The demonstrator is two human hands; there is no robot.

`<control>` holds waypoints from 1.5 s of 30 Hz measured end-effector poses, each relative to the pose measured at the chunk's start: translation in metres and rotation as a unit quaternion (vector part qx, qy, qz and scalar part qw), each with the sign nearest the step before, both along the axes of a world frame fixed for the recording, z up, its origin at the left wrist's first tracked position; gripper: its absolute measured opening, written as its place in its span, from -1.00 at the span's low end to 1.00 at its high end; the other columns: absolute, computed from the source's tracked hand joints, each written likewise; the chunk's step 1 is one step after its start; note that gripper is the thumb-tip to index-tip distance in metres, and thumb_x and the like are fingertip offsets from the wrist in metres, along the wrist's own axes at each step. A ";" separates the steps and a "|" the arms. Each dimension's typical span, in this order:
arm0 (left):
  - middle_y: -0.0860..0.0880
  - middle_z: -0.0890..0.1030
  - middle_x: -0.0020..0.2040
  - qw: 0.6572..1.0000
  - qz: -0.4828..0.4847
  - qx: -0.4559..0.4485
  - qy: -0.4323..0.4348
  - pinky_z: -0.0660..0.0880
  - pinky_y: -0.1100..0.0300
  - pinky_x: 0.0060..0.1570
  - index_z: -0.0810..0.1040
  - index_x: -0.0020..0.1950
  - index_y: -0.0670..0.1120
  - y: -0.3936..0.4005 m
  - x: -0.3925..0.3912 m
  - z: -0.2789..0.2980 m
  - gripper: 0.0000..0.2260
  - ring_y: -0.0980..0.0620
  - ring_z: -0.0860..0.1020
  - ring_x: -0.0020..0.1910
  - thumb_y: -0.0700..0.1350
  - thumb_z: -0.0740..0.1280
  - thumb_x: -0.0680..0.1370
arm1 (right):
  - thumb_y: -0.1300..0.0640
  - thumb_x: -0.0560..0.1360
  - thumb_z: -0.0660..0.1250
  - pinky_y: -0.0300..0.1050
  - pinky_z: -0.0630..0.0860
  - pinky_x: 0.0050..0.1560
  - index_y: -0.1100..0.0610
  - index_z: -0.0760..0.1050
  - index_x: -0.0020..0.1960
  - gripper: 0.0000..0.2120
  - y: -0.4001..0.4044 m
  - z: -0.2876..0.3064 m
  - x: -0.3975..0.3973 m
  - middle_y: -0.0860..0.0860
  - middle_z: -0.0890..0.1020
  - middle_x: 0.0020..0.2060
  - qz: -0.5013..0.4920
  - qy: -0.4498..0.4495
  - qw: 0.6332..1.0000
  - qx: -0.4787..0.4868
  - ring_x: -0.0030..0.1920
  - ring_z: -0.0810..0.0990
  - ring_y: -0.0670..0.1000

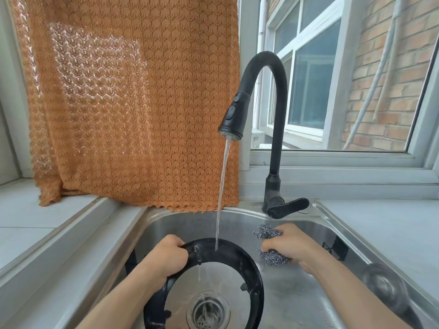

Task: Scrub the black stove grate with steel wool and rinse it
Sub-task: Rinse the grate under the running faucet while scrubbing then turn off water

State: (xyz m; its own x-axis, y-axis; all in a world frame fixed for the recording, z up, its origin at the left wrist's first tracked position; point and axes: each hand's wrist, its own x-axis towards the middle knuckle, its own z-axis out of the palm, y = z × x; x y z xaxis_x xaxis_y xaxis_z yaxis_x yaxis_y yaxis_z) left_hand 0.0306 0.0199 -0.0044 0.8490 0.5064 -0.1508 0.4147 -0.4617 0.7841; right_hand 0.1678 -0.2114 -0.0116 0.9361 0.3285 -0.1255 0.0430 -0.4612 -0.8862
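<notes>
The black round stove grate stands tilted inside the steel sink, over the drain. My left hand grips its upper left rim. A stream of water from the black faucet falls onto the grate's top rim. To the right of the grate, my right hand is closed around a wad of grey steel wool, held apart from the grate near the sink's back wall.
An orange knitted curtain hangs behind the sink, its hem touching the sink's back edge. The faucet lever points right. A window with a brick wall outside is at the right. Grey counter lies on both sides.
</notes>
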 end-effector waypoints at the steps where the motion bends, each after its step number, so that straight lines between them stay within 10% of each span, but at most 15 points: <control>1: -0.11 0.53 -0.40 1.000 0.003 0.004 -0.004 0.29 0.32 -0.60 0.53 -0.20 -0.17 0.001 -0.001 0.001 -0.74 -0.03 0.47 -0.42 -0.39 0.13 0.56 | 0.36 0.34 0.49 -0.15 0.51 -0.27 0.21 0.62 -0.17 -0.89 0.000 -0.001 0.001 0.10 0.63 -0.36 -0.001 0.000 1.000 0.002 -0.34 0.59 0.05; 21: -0.09 0.41 -0.38 0.999 0.007 0.044 -0.025 0.18 0.21 -0.49 0.47 -0.17 -0.15 0.013 0.005 -0.002 -0.82 -0.02 0.33 -0.44 -0.36 0.17 0.54 | 0.51 0.48 0.34 0.07 0.63 0.15 0.38 0.61 -0.02 -0.87 -0.020 0.009 0.022 0.28 0.71 -0.04 0.015 0.143 0.981 0.134 -0.02 0.69 0.17; 25: -0.10 0.31 -0.39 0.997 -0.002 0.070 -0.025 0.09 0.17 -0.47 0.43 -0.17 -0.15 0.011 0.004 -0.002 -0.85 -0.05 0.22 -0.44 -0.37 0.16 0.51 | 0.37 0.49 0.45 0.02 0.64 0.12 0.37 0.56 0.23 -0.69 -0.053 0.008 0.042 0.24 0.70 0.11 -0.026 0.104 0.994 0.021 0.10 0.68 0.13; 30: -0.09 0.50 -0.25 0.999 -0.007 0.040 -0.037 0.26 0.25 -0.51 0.58 0.12 -0.22 0.014 0.012 -0.011 -0.76 0.01 0.39 -0.40 -0.34 0.19 0.54 | 0.24 0.43 0.56 0.03 0.65 -0.04 0.26 0.62 0.05 -0.76 -0.088 0.016 0.059 0.20 0.74 -0.10 -0.132 -0.005 0.991 -0.004 -0.02 0.72 0.22; 35: -0.16 0.56 -0.34 0.999 -0.001 0.028 -0.043 0.39 0.17 -0.35 0.60 -0.16 -0.22 0.016 0.015 -0.011 -0.82 -0.12 0.47 -0.35 -0.36 0.21 0.51 | -0.09 0.43 0.52 -0.04 0.48 -0.06 0.09 0.58 -0.03 -0.71 -0.101 0.024 0.059 0.05 0.66 -0.14 -0.223 -0.183 0.941 -0.176 -0.07 0.61 0.14; 39: -0.19 0.60 -0.27 0.999 0.006 0.031 -0.041 0.42 0.16 -0.31 0.63 -0.05 -0.31 0.018 0.017 -0.015 -0.82 -0.13 0.50 -0.31 -0.35 0.23 0.51 | -0.02 0.48 0.47 -0.04 0.48 0.00 -0.05 0.52 0.29 -0.61 -0.103 0.011 0.063 0.05 0.64 -0.04 -0.216 -0.209 0.932 -0.203 0.03 0.59 0.16; 45: -0.27 0.68 -0.14 0.999 0.004 0.035 -0.032 0.45 0.13 -0.25 0.64 -0.02 -0.27 0.018 0.019 -0.015 -0.81 -0.16 0.55 -0.24 -0.34 0.23 0.51 | -0.04 0.44 0.49 -0.10 0.38 -0.08 0.09 0.52 0.09 -0.68 -0.104 0.000 0.062 0.07 0.63 -0.03 -0.230 -0.199 0.903 -0.303 0.08 0.59 0.17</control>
